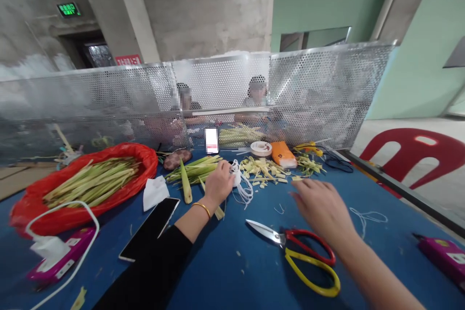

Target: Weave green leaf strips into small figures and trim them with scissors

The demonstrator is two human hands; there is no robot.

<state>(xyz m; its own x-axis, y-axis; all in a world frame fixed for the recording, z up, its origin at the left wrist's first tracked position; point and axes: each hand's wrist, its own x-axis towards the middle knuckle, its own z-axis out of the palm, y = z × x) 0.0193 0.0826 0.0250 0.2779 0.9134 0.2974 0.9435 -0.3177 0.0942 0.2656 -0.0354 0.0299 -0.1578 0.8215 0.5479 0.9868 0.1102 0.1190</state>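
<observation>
My left hand (pixel 218 183), with a gold bangle at the wrist, is closed at the edge of a looped bundle of white string (pixel 244 190). Its fingertips are partly hidden against the string. Beneath and beside this hand lie green husk leaves (pixel 198 169), and a pale leaf strip pokes out below it. My right hand (pixel 321 206) hovers over the table, fingers apart and nothing seen in them. Scissors (pixel 281 238) with one red and one yellow handle lie between my forearms, blades spread slightly and pointing left.
A red plastic bag (pixel 145 181) of long leaves sits left, near a phone (pixel 150 230) and a purple box (pixel 78 249) with a white cable. Cut leaf pieces (pixel 263 169), a tape roll (pixel 260 148) and an orange pack (pixel 282 154) line the back, before a perforated metal screen (pixel 225 77). People sit behind it.
</observation>
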